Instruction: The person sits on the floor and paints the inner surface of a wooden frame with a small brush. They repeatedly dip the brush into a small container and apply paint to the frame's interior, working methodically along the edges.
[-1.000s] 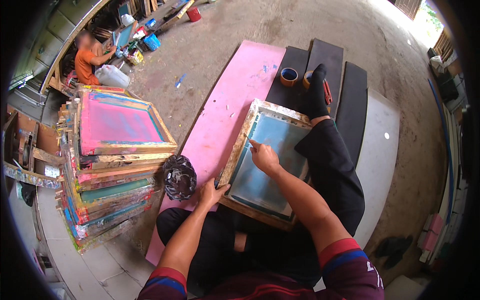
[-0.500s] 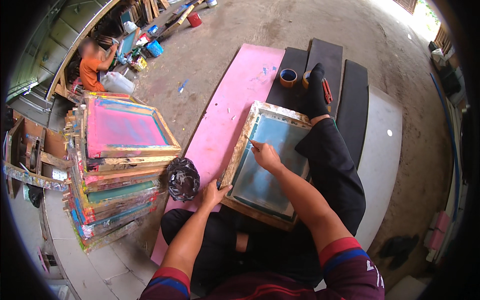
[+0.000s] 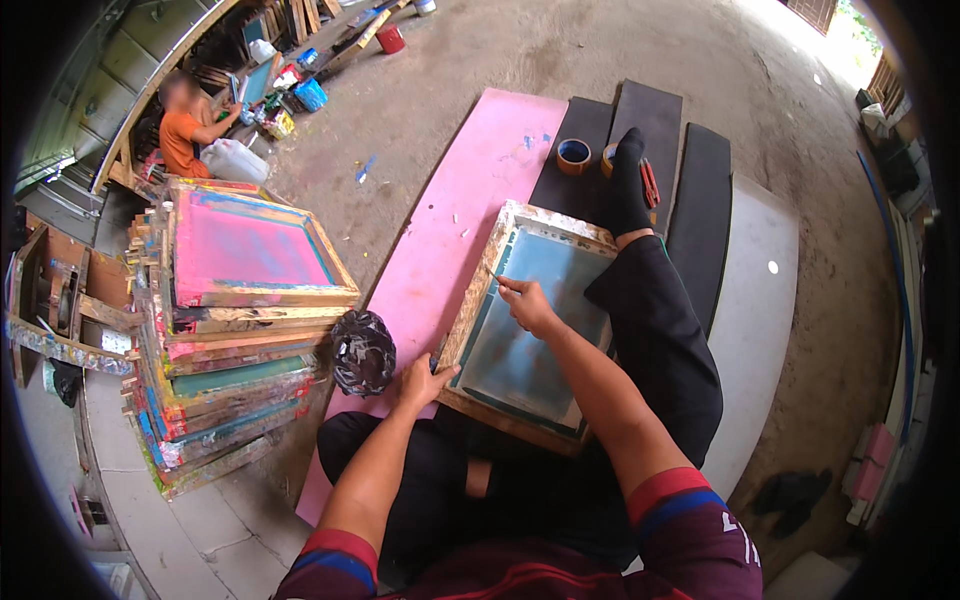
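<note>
A wooden screen-printing frame [image 3: 472, 312] with blue-grey mesh lies tilted across my lap, its far end near my outstretched leg. My left hand [image 3: 425, 382] is closed round its near left edge, fingers partly hidden below the wood. Over the mesh, close to the left rail, my right hand [image 3: 530, 308] pinches a thin stick-like tool [image 3: 494, 272]. The tool's tip points at the rail; whether it touches, I cannot tell. A crumpled black plastic bag [image 3: 363, 352], shaped like a bowl, sits left of my left hand.
On the left rises a stack of paint-stained frames [image 3: 265, 298]. A pink board [image 3: 440, 230] and dark boards [image 3: 700, 220] lie beneath me. Tape rolls [image 3: 573, 156] and a red-handled tool [image 3: 650, 184] lie by my foot. A person in orange [image 3: 182, 140] sits at far left among paint containers.
My hands stay almost in place, the right one shifting only slightly along the left rail with the thin tool. The person in orange has lowered an arm.
</note>
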`<state>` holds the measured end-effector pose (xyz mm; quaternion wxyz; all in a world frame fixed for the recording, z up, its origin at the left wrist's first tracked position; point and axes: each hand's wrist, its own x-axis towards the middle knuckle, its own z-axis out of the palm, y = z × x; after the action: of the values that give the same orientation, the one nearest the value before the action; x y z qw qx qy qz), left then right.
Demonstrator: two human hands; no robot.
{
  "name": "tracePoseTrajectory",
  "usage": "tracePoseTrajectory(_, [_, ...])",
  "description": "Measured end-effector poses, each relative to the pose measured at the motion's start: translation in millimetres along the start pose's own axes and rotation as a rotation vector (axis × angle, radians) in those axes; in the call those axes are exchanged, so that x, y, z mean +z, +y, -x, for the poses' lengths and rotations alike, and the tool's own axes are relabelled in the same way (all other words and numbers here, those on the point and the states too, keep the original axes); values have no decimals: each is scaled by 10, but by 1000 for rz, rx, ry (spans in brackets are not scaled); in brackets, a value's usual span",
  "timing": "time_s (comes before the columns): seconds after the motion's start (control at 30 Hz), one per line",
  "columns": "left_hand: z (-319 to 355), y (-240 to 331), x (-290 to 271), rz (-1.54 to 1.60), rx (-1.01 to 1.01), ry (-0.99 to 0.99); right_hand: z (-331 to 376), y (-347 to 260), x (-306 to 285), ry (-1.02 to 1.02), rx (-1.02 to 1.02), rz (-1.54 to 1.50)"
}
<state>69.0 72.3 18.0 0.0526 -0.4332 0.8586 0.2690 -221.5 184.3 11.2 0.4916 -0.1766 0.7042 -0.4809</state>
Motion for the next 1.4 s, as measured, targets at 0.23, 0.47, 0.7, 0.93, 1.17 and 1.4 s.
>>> tracePoseTrajectory(0.23, [-47, 51, 22, 14, 20, -3, -77, -19, -101, 6, 109, -97])
tracePoseTrajectory(0.47, [-49, 39, 59, 39, 69, 61, 341, -189, -51, 270, -265, 765])
tracePoseTrajectory(0.7, [-93, 57, 64, 44, 42, 8, 369, -334, -31, 255, -263, 950])
tracePoseTrajectory(0.93, [-69, 108, 70, 88, 18, -10, 383, -515, 207, 211, -115, 1085])
tracePoseTrajectory(1.17, [-67, 4, 71, 82, 27, -21, 269, -188, 61, 205, -217, 767])
tracePoseTrajectory(1.4, [-74, 88, 13, 66, 1, -42, 206, -85, -52, 233, -273, 667])
